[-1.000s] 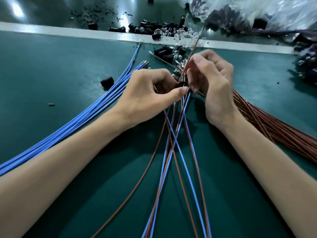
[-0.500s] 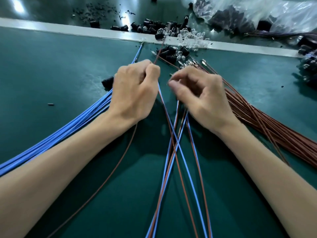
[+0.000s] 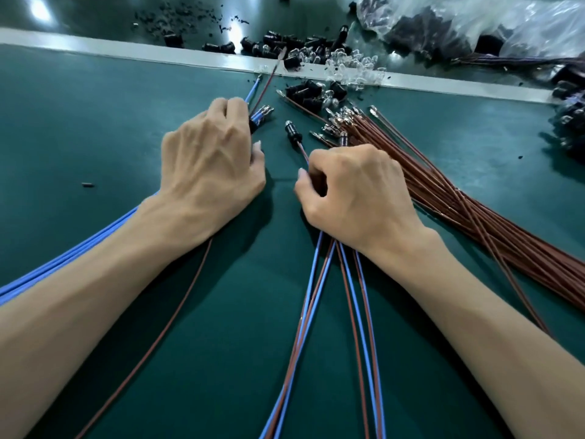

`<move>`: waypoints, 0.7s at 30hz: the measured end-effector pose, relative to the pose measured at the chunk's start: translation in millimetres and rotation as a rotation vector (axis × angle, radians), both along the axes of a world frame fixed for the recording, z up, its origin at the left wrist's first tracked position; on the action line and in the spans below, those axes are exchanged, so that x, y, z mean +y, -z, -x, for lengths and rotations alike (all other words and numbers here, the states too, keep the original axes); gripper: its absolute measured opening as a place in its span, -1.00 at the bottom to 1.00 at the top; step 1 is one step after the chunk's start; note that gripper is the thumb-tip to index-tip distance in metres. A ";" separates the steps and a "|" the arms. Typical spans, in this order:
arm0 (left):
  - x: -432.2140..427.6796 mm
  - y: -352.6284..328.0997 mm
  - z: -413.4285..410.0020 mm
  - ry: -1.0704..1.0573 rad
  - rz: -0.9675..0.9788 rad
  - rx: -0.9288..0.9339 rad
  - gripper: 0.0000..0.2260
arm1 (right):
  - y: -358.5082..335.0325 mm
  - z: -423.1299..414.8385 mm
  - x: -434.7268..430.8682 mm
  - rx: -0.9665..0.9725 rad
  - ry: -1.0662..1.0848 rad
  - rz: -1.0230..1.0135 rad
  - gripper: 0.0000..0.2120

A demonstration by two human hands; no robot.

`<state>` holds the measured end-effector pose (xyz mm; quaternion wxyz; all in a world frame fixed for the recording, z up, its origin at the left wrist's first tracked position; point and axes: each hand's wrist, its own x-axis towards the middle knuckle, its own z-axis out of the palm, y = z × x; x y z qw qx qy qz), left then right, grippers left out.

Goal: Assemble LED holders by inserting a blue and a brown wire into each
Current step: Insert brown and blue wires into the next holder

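Note:
My left hand (image 3: 209,166) lies palm down over the blue wire bundle (image 3: 79,258), fingers curled. It holds a single brown wire (image 3: 152,343) that runs under the wrist and sticks out past the fingers. A small black piece (image 3: 253,125) shows at its fingertips beside the blue wires' metal terminals (image 3: 264,111). My right hand (image 3: 357,191) grips several blue-and-brown wire pairs (image 3: 316,312). One assembled black LED holder (image 3: 292,132) lies on the mat just beyond that hand, its wires leading into the fist.
The brown wire bundle (image 3: 474,217) fans out on the right, terminals toward the middle. Loose black holders (image 3: 304,90) and clear LEDs (image 3: 351,66) are piled at the far edge by a white strip (image 3: 126,50). A plastic bag (image 3: 474,23) sits at the back right.
Both hands came apart and dropped to the mat. My left hand carried the brown wire left onto the blue bundle. My right hand drew back toward me with the wire pairs.

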<state>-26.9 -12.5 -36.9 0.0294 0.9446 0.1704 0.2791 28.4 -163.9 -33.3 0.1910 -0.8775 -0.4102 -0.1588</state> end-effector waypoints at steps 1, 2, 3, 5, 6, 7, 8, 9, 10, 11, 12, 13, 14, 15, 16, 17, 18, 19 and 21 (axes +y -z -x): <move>2.1 0.2 -0.5 -0.007 0.009 -0.005 -0.78 | 0.0 -0.4 0.5 -0.003 0.010 -0.001 -0.73; 3.7 0.4 -1.4 -0.017 0.018 0.000 -0.78 | -0.3 -0.9 0.5 0.001 0.011 -0.001 -0.72; 5.2 1.0 -2.1 -0.024 0.028 0.011 -0.79 | -0.5 -0.9 0.3 0.012 0.004 -0.003 -0.72; 8.3 2.8 -4.4 -0.025 0.048 0.020 -0.81 | -1.2 -1.9 -1.6 0.045 -0.018 -0.013 -0.71; 9.5 3.8 -5.1 -0.024 0.056 0.017 -0.81 | -1.2 -2.3 -2.7 0.061 -0.030 -0.018 -0.71; 10.2 4.3 -5.7 -0.020 0.065 0.012 -0.81 | -1.2 -2.6 -3.7 0.072 -0.039 -0.023 -0.71; 10.2 4.5 -6.2 -0.012 0.074 0.005 -0.80 | -1.2 -2.8 -4.4 0.082 -0.042 -0.030 -0.71; 9.8 4.4 -6.3 0.001 0.082 -0.006 -0.80 | -0.8 -2.8 -4.6 0.088 -0.043 -0.038 -0.72; 8.6 4.2 -6.4 0.019 0.086 -0.023 -0.80 | -0.3 -3.0 -4.6 0.091 -0.044 -0.045 -0.72; 6.9 3.9 -6.5 0.047 0.088 -0.046 -0.81 | 0.1 -3.4 -4.4 0.092 -0.042 -0.052 -0.72; 4.8 3.4 -6.4 0.085 0.088 -0.070 -0.82 | 0.2 -4.1 -4.2 0.093 -0.040 -0.059 -0.73; 2.8 3.1 -5.8 0.134 0.092 -0.090 -0.82 | 0.6 -4.4 -3.8 0.098 -0.037 -0.072 -0.73; 0.9 3.1 -5.1 0.187 0.097 -0.111 -0.83 | 0.4 -5.0 -3.7 0.108 -0.032 -0.091 -0.74; -0.5 2.8 -4.5 0.235 0.103 -0.132 -0.82 | 0.2 -5.6 -3.3 0.118 -0.026 -0.112 -0.75; -1.4 2.9 -3.7 0.270 0.110 -0.151 -0.82 | 0.0 -6.1 -3.2 0.126 -0.018 -0.128 -0.76; -1.9 3.0 -3.5 0.294 0.123 -0.170 -0.82 | 0.1 -6.8 -3.1 0.131 -0.012 -0.138 -0.76; -2.2 3.0 -3.6 0.315 0.145 -0.189 -0.82 | 0.5 -7.4 -2.9 0.138 -0.008 -0.144 -0.75; -2.5 2.3 -3.7 0.339 0.177 -0.208 -0.82 | 0.9 -7.8 -2.6 0.143 -0.008 -0.148 -0.74; -3.4 0.6 -3.6 0.415 0.245 -0.226 -0.83 | 0.9 -7.5 -2.3 0.153 -0.025 -0.160 -0.67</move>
